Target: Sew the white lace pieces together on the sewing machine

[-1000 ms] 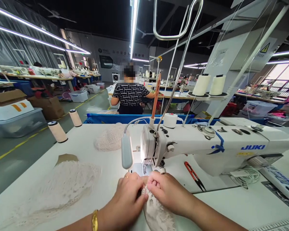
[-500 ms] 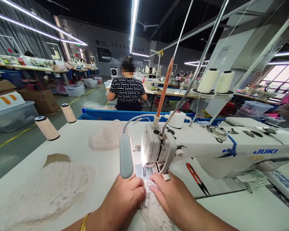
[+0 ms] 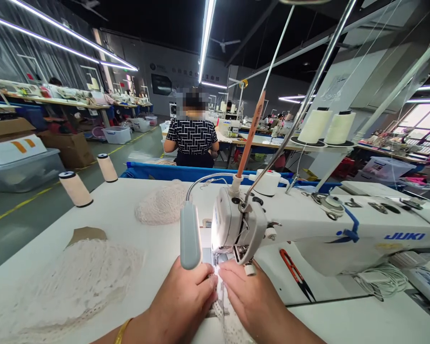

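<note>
A strip of white lace (image 3: 232,326) runs between my hands up to the needle area of a white sewing machine (image 3: 232,224). My left hand (image 3: 188,296) pinches the lace's left edge between thumb and curled forefinger, just below the grey lamp (image 3: 191,236). From the other side, my right hand (image 3: 252,298) grips the lace with its fingers together, their tips close to the presser foot. The machine head and my fingers hide the needle. Red-handled thread snips (image 3: 296,274) lie to the right of my right hand.
A lace pile (image 3: 89,272) lies at left over brown card (image 3: 88,234), with another lace bundle (image 3: 163,203) farther back. Two thread cones (image 3: 76,189) stand at the table's left edge. A coiled cable (image 3: 381,281) rests at right. Ahead, a person (image 3: 192,136) sits facing away.
The view has shifted slightly, moving the scene a little rightward. My right fingers have drawn closer together near the presser foot, and the lace between my hands has changed its fold.
</note>
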{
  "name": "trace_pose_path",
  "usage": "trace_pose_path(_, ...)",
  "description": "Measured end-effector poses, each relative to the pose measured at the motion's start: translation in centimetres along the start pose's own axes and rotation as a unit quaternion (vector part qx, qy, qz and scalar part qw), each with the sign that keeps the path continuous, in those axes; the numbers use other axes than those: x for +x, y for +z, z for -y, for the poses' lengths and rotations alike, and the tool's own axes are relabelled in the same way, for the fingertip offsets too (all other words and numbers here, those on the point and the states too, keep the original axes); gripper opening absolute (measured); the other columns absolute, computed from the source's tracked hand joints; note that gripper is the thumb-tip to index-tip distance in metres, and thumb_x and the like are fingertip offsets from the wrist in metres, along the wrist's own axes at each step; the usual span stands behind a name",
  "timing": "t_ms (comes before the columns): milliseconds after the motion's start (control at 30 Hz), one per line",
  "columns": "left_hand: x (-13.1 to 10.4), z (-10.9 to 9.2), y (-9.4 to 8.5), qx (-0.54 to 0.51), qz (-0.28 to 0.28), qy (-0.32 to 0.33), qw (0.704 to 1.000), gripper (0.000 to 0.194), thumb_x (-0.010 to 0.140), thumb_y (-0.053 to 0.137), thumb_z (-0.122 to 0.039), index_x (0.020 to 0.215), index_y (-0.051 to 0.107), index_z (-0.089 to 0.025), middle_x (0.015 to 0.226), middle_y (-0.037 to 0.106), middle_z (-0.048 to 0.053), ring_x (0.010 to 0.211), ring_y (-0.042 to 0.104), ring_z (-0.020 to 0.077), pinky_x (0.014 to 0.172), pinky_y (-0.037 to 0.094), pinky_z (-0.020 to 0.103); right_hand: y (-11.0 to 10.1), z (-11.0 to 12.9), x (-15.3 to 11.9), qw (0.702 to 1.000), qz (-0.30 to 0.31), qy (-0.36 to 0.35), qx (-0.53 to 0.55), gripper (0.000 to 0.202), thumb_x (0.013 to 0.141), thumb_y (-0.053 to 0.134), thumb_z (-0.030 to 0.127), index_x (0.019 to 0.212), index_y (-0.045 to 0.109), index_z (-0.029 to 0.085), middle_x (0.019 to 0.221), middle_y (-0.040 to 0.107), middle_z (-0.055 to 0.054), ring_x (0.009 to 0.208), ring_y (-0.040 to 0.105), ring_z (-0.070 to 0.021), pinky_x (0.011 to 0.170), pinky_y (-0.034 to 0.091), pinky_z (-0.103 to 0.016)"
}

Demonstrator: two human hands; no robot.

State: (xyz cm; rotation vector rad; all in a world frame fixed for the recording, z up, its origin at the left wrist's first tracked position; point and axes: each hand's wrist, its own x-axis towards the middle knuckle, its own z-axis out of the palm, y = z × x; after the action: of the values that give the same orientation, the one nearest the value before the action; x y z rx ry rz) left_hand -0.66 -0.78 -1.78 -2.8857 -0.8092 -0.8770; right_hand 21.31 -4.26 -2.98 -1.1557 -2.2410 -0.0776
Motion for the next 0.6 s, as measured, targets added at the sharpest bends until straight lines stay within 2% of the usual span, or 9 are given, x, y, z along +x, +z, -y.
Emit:
trace_pose_path(233,0.14,0.26,0.33,0.032,0.024,0.0,0.999,0.016,0.097,0.059,-0.008,0.099,0.071,-0.019,0.092,0.075,0.007,0.081,0.071,0.0291,0.076,0.057,0.048,-0.42,0.12,0.48,0.999,0.029,0.029,-0.018,0.028,0.099,0.052,0.008,0.11,0.072,0.024,0.1,0.075,-0.006,0.089,0.068,-0.0258,0.077,0.053,-0.036)
trace_pose_path(333,0.22,0.22,0.32,0.034,0.028,-0.004,0.999,0.015,0.097,0.06,-0.009,0.098,0.071,-0.019,0.093,0.075,0.007,0.082,0.071,0.0285,0.077,0.058,0.047,-0.34,0.1,0.57,0.999,0.021,0.028,-0.017,0.028,0.1,0.051,0.01,0.109,0.073,0.024,0.1,0.076,-0.006,0.089,0.069,-0.0262,0.074,0.053,-0.036)
trace_pose_path(600,0.29,0.03,0.01,0.027,0.01,-0.001,1.0,0.015,0.097,0.059,-0.007,0.097,0.069,-0.019,0.092,0.076,0.006,0.079,0.071,0.028,0.075,0.057,0.046,-0.26,-0.16,0.34,0.999,0.02,0.019,-0.026,0.033,0.098,0.052,0.007,0.116,0.073,0.025,0.106,0.079,-0.006,0.091,0.071,-0.0262,0.074,0.055,-0.036)
